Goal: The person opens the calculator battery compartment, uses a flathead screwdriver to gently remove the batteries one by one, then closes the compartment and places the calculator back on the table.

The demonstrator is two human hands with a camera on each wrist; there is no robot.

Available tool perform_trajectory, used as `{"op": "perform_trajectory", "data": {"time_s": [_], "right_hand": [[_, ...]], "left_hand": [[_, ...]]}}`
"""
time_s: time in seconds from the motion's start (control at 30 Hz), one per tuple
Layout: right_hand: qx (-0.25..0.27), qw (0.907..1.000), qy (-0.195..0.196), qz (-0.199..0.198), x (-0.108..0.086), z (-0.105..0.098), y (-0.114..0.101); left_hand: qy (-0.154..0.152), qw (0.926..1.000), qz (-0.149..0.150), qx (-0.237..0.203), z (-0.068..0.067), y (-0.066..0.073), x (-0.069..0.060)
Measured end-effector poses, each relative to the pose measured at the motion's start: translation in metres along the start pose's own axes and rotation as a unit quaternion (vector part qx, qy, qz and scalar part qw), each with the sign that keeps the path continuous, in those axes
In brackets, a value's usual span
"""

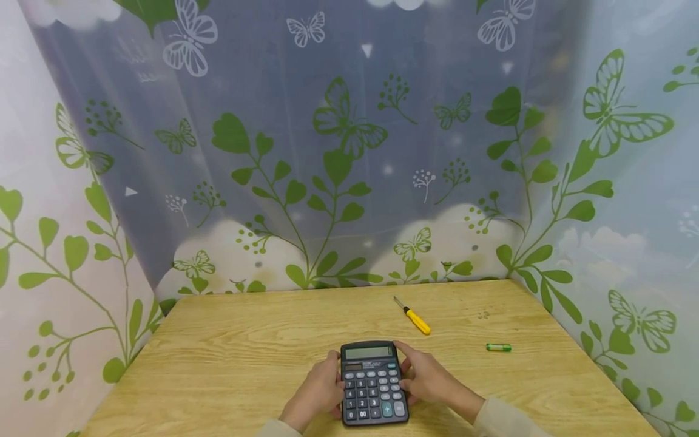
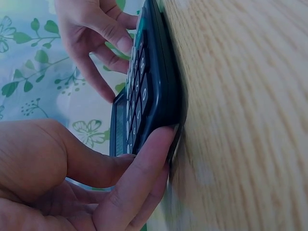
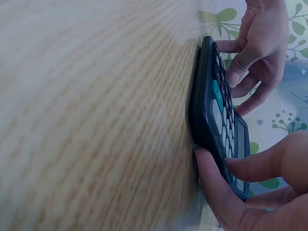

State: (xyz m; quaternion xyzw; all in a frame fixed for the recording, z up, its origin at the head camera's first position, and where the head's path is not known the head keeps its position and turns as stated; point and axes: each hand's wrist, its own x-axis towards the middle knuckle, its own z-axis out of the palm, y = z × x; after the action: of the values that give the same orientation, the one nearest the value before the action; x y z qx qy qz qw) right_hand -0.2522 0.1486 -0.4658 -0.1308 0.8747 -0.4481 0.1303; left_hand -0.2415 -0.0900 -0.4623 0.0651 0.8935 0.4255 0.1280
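A black desk calculator (image 1: pixel 374 383) lies face up at the front of the wooden table, its display lit with a digit at the right end. The left hand (image 1: pixel 321 388) grips its left edge, thumb on the top face by the keys and fingers along the side. From the opposite side the right hand (image 1: pixel 431 379) holds the right edge, thumb near the keys and one finger reaching to the top corner. In the left wrist view, fingertips (image 2: pixel 161 139) meet the lower edge of the case. Whether the underside touches the table everywhere cannot be told.
Behind the calculator and to its right lies a screwdriver (image 1: pixel 417 321) with a yellow handle. Farther right is a green battery (image 1: pixel 499 347) on its side. A curtain (image 1: pixel 338 182) printed with butterflies and leaves hangs along the back and both sides of the table (image 1: pixel 246 340).
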Motion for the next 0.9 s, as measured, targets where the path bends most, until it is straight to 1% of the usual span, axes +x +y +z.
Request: {"op": "perform_trajectory", "data": {"time_s": [0.2, 0.47, 0.67, 0.9], "right_hand": [[-0.008, 1.0000, 0.003, -0.001, 0.0011, 0.0009, -0.0013], [0.001, 0.9999, 0.001, -0.013, 0.0018, 0.0025, -0.0012], [0.001, 0.9998, 0.000, -0.019, 0.0031, 0.0038, -0.0020], [-0.008, 0.9998, 0.001, -0.017, 0.0055, 0.0051, -0.0053]], "left_hand": [[-0.001, 1.0000, 0.006, 0.005, -0.0012, -0.0012, 0.0008], [0.003, 0.9998, 0.016, 0.008, -0.0033, -0.0034, -0.0004], [0.003, 1.0000, 0.002, 0.007, -0.0041, -0.0035, 0.0005], [0.008, 0.9998, 0.005, 0.018, -0.0062, -0.0052, 0.0009]]}}
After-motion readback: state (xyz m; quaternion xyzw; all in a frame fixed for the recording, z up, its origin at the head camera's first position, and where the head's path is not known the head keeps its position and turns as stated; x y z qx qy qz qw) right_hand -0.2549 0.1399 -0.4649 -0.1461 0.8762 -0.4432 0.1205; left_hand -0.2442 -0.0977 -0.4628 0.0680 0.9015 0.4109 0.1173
